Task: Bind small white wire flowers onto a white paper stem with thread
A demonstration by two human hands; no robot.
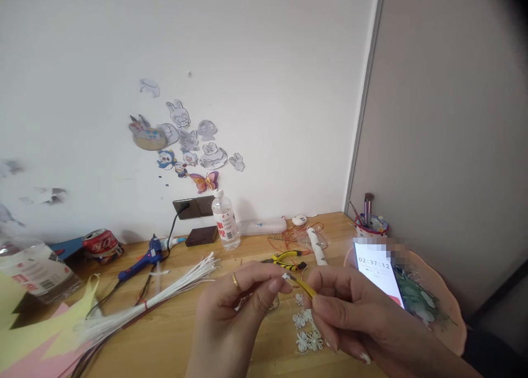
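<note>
My left hand point(243, 303), a gold ring on one finger, is closed in a pinch on a small white piece point(285, 276). What that piece is I cannot make out, as the fingertips cover most of it. Yellow tweezers point(305, 287) with a dark tip are gripped in my right hand point(355, 309). Their tip meets or nearly meets the white piece between the two hands. Several white looped flower-like ornaments point(306, 334) lie on the wooden table point(165, 339) below, partly hidden by my right hand.
Black-and-yellow pliers point(284, 261) lie beyond my hands. Leftward are a bundle of white strands point(165, 292), a blue glue gun point(142, 262) and a can point(102, 245). A water bottle point(226, 221) stands behind. A phone point(377, 268) leans over a pink tray point(456, 323) at right.
</note>
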